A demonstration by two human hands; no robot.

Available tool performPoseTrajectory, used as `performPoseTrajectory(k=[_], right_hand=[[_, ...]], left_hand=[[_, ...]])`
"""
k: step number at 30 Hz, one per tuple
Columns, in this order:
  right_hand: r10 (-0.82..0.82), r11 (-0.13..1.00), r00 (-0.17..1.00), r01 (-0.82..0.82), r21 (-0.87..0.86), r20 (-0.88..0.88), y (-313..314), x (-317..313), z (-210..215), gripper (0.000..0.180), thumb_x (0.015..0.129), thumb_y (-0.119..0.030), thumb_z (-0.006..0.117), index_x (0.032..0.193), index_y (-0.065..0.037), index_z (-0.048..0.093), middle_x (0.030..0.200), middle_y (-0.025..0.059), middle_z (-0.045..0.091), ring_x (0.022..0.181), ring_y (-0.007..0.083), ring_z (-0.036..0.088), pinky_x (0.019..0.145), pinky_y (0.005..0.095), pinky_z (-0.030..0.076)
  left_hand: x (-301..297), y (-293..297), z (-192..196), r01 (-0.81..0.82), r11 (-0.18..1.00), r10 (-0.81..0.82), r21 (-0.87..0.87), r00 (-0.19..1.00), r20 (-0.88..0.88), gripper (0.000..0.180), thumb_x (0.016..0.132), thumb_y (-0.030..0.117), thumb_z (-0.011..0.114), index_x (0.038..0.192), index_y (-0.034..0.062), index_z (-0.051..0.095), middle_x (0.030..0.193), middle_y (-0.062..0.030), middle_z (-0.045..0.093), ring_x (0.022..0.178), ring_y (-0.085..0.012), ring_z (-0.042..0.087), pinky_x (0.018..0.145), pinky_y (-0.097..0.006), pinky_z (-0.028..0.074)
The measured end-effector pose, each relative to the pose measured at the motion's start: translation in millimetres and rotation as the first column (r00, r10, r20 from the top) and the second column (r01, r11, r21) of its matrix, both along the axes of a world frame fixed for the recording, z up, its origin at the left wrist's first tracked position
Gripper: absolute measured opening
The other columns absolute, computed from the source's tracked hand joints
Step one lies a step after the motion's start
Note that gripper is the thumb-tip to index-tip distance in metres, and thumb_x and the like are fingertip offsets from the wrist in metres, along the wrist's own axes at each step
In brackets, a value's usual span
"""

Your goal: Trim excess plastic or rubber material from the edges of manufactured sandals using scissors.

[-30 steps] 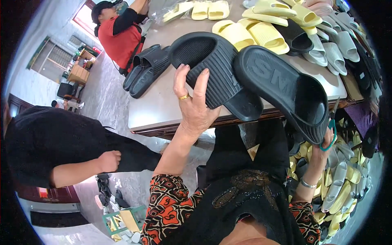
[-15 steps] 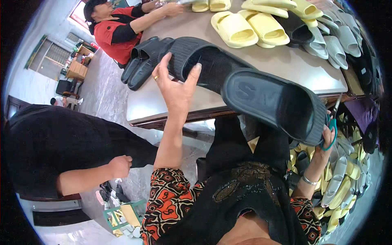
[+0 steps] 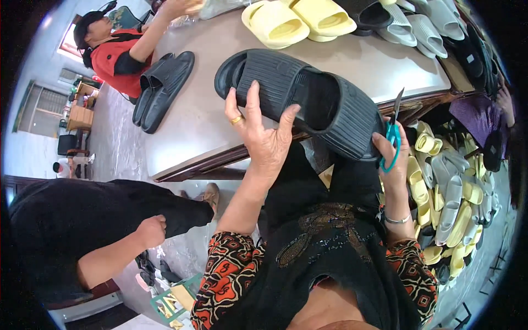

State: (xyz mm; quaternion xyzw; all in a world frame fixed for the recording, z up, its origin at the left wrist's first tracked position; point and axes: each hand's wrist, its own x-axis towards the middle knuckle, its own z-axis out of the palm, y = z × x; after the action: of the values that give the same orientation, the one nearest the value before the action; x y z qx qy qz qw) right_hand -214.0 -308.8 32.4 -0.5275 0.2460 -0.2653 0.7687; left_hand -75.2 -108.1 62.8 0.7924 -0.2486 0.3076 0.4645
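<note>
A pair of black ribbed slide sandals [image 3: 269,80] is held up at the table's near edge, overlapped lengthwise with a strap toward each end. My left hand [image 3: 264,140] grips the left end, its fingers and thumb against the ribbed strap. At the other end, my right hand [image 3: 397,159] presses its thumb on the sandals. Scissors [image 3: 391,135] with teal handles are also in that hand, blades pointing up and away. How far they are open is hard to make out. Another black pair [image 3: 165,88] lies at the table's left side.
On the table [image 3: 220,129] stand yellow slides [image 3: 275,25], with grey slides [image 3: 426,36] at right. A heap of yellow and grey slides [image 3: 451,203] fills the floor at right. A person in red [image 3: 113,60] works across the table; one in black [image 3: 99,220] stands at left.
The sandals have turned and come together, the right end moving left and up. My right hand came along with the scissors. My left hand has shifted right along the strap.
</note>
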Motion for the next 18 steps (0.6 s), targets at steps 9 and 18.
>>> performPoseTrajectory(k=[9,18], right_hand=[[0.053,0.993,0.986,-0.036,-0.112,0.158,-1,9,27,0.040,0.076,0.005,0.066,0.112,-0.005,0.055,0.092,-0.0010,0.059,0.076,0.0057,0.057,0.069,0.0185,0.047],[0.209,0.978,0.978,-0.208,-0.016,0.020,-26,23,22,0.039,0.073,0.008,0.069,0.107,-0.005,0.056,0.085,-0.0017,0.056,0.073,0.0061,0.056,0.065,0.0195,0.049]], left_hand=[[9,-4,-3,-0.016,0.996,0.006,-0.086,0.992,-0.124,0.057,0.076,0.024,0.074,0.123,0.0021,0.050,0.125,-0.0273,0.036,0.117,-0.0397,0.038,0.099,-0.046,0.032],[108,23,8,-0.062,0.986,0.106,0.156,0.951,-0.290,0.049,0.088,0.041,0.055,0.117,0.0024,0.057,0.122,-0.0214,0.052,0.109,-0.0348,0.050,0.094,-0.040,0.038]])
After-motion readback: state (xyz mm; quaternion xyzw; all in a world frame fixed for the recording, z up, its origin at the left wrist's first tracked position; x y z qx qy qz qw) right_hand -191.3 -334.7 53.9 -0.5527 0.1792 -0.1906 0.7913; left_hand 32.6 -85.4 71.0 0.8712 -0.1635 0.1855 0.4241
